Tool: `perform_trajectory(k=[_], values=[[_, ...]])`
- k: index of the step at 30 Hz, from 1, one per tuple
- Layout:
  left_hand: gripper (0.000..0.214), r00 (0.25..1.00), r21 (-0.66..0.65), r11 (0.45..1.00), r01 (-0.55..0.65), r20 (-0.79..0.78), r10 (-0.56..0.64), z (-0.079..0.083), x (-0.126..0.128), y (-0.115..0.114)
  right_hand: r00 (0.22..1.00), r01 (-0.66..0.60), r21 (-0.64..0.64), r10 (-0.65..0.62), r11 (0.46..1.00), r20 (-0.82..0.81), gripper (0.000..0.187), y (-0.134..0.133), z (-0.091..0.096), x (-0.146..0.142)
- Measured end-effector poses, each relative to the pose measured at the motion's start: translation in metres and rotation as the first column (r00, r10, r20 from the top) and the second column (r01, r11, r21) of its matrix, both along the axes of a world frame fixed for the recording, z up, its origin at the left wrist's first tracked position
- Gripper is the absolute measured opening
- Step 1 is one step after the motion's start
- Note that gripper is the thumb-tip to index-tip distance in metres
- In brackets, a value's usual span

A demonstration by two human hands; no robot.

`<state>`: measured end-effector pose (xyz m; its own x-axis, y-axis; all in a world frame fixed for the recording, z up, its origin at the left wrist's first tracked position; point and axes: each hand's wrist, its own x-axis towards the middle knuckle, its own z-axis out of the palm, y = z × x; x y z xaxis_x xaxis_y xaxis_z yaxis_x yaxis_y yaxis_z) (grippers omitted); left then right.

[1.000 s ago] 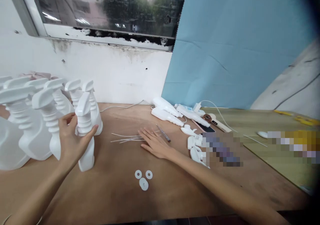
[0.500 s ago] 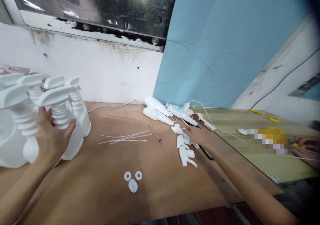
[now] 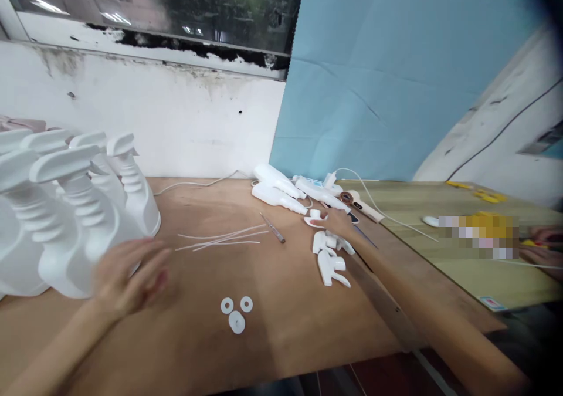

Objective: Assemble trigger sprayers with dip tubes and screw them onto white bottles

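Several white spray bottles [image 3: 132, 202] stand upright in a group at the left. My left hand [image 3: 132, 273] is in front of them, apart from their necks, its fingers smeared by motion. Across the table, my right hand [image 3: 336, 223] is closed, with thumb and fingers on a white spray head [image 3: 315, 219] that lies tilted near the bottles' loose tips. Just below that hand lie more white trigger spray heads [image 3: 329, 267]. White washers [image 3: 236, 322] and thin white tubes [image 3: 226, 240] rest on the brown table [image 3: 197, 290].
A small screwdriver [image 3: 273, 229] lies beside the tubes. White bottles [image 3: 277, 193] lie on their sides at the back, near a beige handheld device [image 3: 365, 206] and a cable. At the far right, a co-worker's hands [image 3: 543, 243] are over the adjoining table.
My left hand has let go of the spray bottle's neck and moved right and down. My right hand has drawn slightly back, turning the spray head so its round collar shows.
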<state>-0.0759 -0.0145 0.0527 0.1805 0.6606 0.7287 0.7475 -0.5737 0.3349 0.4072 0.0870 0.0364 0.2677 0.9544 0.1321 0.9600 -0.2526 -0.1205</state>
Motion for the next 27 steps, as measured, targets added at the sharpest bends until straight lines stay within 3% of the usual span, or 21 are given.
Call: perform_trajectory(k=[1, 2, 3, 5, 8, 11, 13, 16, 18, 20, 22, 27], values=[[0.034, 0.965, -0.001, 0.985, 0.172, -0.202, -0.169, -0.002, 0.015, -0.006, 1.000, 0.008, 0.040, -0.008, 0.999, 0.006, 0.047, -0.003, 0.004, -0.003], [0.033, 0.876, -0.071, 0.947, 0.312, -0.366, -0.316, -0.003, 0.030, -0.012, 1.000, 0.014, 0.101, -0.014, 0.995, 0.001, 0.047, -0.006, 0.007, -0.008], [0.031, 0.794, -0.179, 0.912, 0.369, -0.450, -0.409, -0.005, 0.045, -0.016, 1.000, 0.014, 0.180, -0.011, 0.983, -0.020, 0.047, -0.009, 0.011, -0.014], [0.026, 0.681, -0.333, 0.842, 0.424, -0.496, -0.539, -0.010, 0.067, -0.020, 0.993, -0.006, 0.360, 0.048, 0.933, -0.106, 0.046, -0.019, 0.015, -0.035], [0.018, 0.622, -0.439, 0.782, 0.442, -0.478, -0.620, -0.019, 0.079, -0.018, 0.905, -0.155, 0.496, 0.324, 0.854, -0.275, 0.043, -0.037, 0.011, -0.083], [0.014, 0.644, -0.471, 0.768, 0.433, -0.435, -0.630, -0.025, 0.079, -0.014, 0.726, -0.352, 0.452, 0.544, 0.820, -0.421, 0.038, -0.056, -0.007, -0.140], [0.011, 0.690, -0.520, 0.749, 0.410, -0.361, -0.628, -0.023, 0.078, -0.014, 0.658, -0.483, 0.405, 0.627, 0.776, -0.417, 0.031, -0.067, -0.020, -0.173], [0.012, 0.815, -0.606, 0.689, 0.398, -0.111, -0.569, -0.010, 0.079, -0.012, 0.585, -0.609, 0.415, 0.736, 0.677, -0.342, 0.022, -0.077, -0.034, -0.207], [0.016, 0.892, -0.598, 0.696, 0.398, 0.076, -0.445, 0.000, 0.081, -0.008, 0.540, -0.671, 0.438, 0.799, 0.598, -0.264, 0.018, -0.080, -0.039, -0.218], [0.019, 0.934, -0.566, 0.744, 0.354, 0.175, -0.312, 0.007, 0.081, -0.002, 0.511, -0.717, 0.443, 0.838, 0.538, -0.190, 0.017, -0.081, -0.040, -0.222], [0.018, 0.953, -0.555, 0.775, 0.304, 0.182, -0.244, 0.006, 0.082, 0.004, 0.507, -0.736, 0.439, 0.850, 0.515, -0.146, 0.017, -0.083, -0.041, -0.222], [0.013, 0.966, -0.528, 0.810, 0.255, 0.096, -0.241, -0.011, 0.087, 0.008, 0.482, -0.774, 0.431, 0.873, 0.464, -0.075, 0.018, -0.087, -0.043, -0.222]])
